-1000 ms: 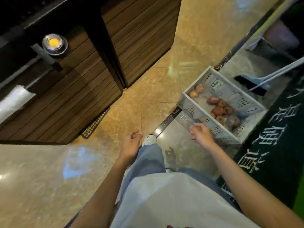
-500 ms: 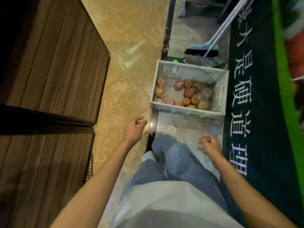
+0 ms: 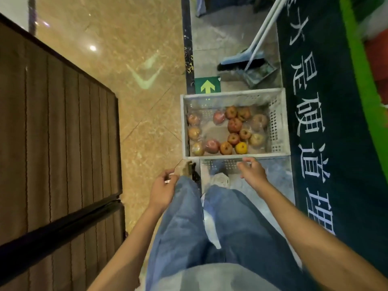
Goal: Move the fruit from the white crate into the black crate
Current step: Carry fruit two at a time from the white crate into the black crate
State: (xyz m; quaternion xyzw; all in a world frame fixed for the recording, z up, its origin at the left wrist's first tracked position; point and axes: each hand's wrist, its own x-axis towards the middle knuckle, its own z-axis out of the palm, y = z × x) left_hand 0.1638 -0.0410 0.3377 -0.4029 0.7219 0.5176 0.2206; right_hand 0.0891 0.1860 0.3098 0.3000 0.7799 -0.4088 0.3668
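— Item: white perforated plastic crate [image 3: 234,97], where?
— Sitting on grey floor beside dark green lettered mat [image 3: 327,122], long axis running left-right, holding red apples [image 3: 234,124] and one orange [image 3: 241,148].
— Hands?
— Left hand [image 3: 161,190] loosely curled, empty; right hand [image 3: 252,173] half-open, empty, hovering at near rim.

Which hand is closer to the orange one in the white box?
Right. The right hand is just below the orange fruit, outside the white crate. The left hand is farther away, down-left.
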